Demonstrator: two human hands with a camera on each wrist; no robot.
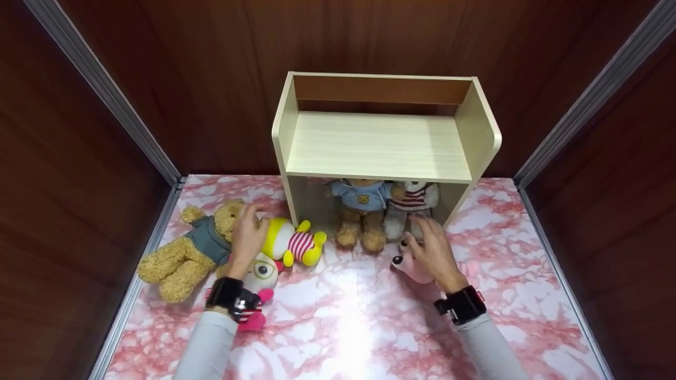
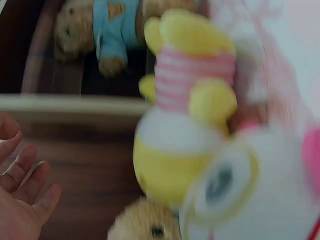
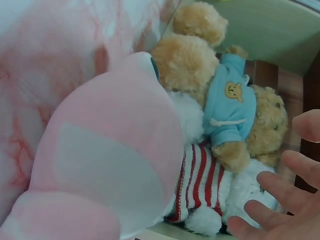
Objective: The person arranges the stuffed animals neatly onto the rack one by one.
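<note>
My left hand (image 1: 249, 237) hovers over the plush toys on the left, its fingers (image 2: 22, 180) spread and relaxed with nothing in them. Around it lie a tan teddy bear (image 1: 185, 256) in a grey-green shirt, a yellow plush toy (image 1: 306, 248) with a pink-striped body, and a white plush toy (image 2: 270, 170) with big round eyes. Over a pink plush toy (image 3: 110, 115) is my right hand (image 1: 435, 250), fingers loosely bent and apart from it in the right wrist view. The left wrist view is blurred.
A pale wooden shelf (image 1: 380, 148) stands at the back. In its lower compartment sit a brown bear (image 1: 362, 211) in a blue hoodie and a grey-white plush toy (image 1: 414, 200) in a red-striped top. Dark wooden panels (image 1: 380, 31) enclose the pink marbled surface (image 1: 338, 316).
</note>
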